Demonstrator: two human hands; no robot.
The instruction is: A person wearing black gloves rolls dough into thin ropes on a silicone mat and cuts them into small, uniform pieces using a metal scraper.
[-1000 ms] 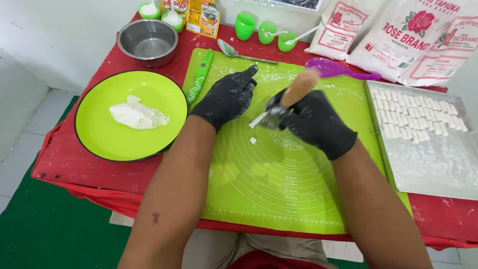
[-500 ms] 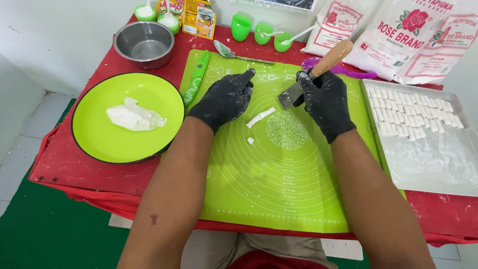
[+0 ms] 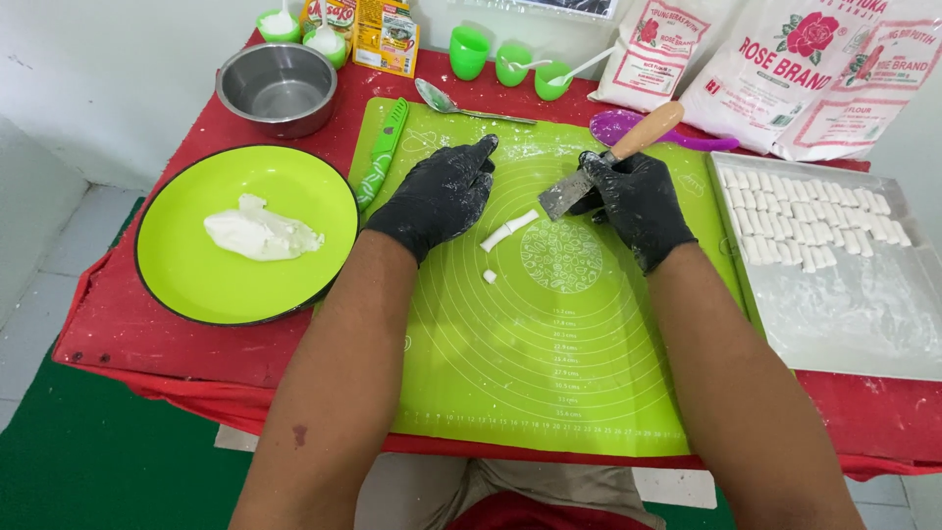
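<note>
My right hand (image 3: 633, 201) wears a black glove and grips a wooden-handled scraper knife (image 3: 610, 160), blade pointing down-left above the green silicone mat (image 3: 549, 353). A short white dough strip (image 3: 506, 231) lies on the mat just left of the blade, with a small cut piece (image 3: 489, 277) below it. My left hand (image 3: 442, 191), also in a black glove dusted with flour, rests palm down on the mat beside the strip, holding nothing.
A green plate (image 3: 196, 285) with a lump of white dough (image 3: 257, 233) sits at left. A metal bowl (image 3: 277, 86), spoon (image 3: 461, 106), green cups (image 3: 469, 49), flour bags (image 3: 785, 69) and purple spoon (image 3: 618, 126) line the back. A tray (image 3: 854, 314) at right holds several dough pieces.
My right hand lifted the knife off the dough and moved it right and back, uncovering the white strip. My left hand stayed on the mat.
</note>
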